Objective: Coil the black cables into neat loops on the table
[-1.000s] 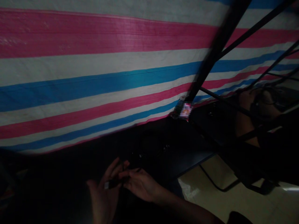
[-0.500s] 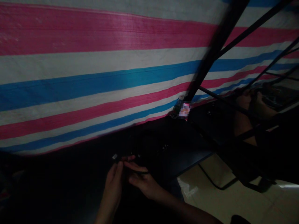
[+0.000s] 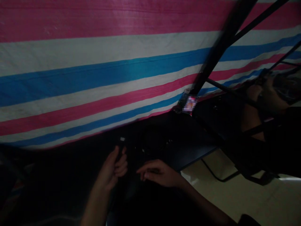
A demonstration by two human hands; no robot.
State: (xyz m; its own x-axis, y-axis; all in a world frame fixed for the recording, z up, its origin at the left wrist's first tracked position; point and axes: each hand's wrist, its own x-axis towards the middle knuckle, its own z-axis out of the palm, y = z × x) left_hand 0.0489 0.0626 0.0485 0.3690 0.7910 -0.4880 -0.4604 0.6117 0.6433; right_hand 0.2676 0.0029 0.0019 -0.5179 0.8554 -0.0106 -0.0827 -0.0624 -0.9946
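Observation:
My left hand (image 3: pixel 117 166) is closed, its thumb and fingers wrapped round a black cable whose flat silver plug (image 3: pixel 122 139) sticks up past the thumb. Most of the cable is lost in the dark. To its right, my right hand (image 3: pixel 162 172) hovers apart from it, fingers stretched loosely to the left and the thumb below them. I see nothing between those fingers, though the light is poor. Beyond both hands, a dark round shape like a coiled cable (image 3: pixel 152 139) lies on the black table (image 3: pixel 188 150), with small shiny bits at its sides.
A striped plastic sheet (image 3: pixel 105 72) hangs behind the table. A black metal frame post (image 3: pixel 218 53) slants down at the right, with a small bag with a bright label (image 3: pixel 190 104) at its foot. Farther right are another person's arms (image 3: pixel 254 116). Pale floor tiles (image 3: pixel 223 194) show below.
My hands have come apart: the right has let go of the black cable and moved right. My left hand has turned with the plug pointing up. The view has tilted down slightly.

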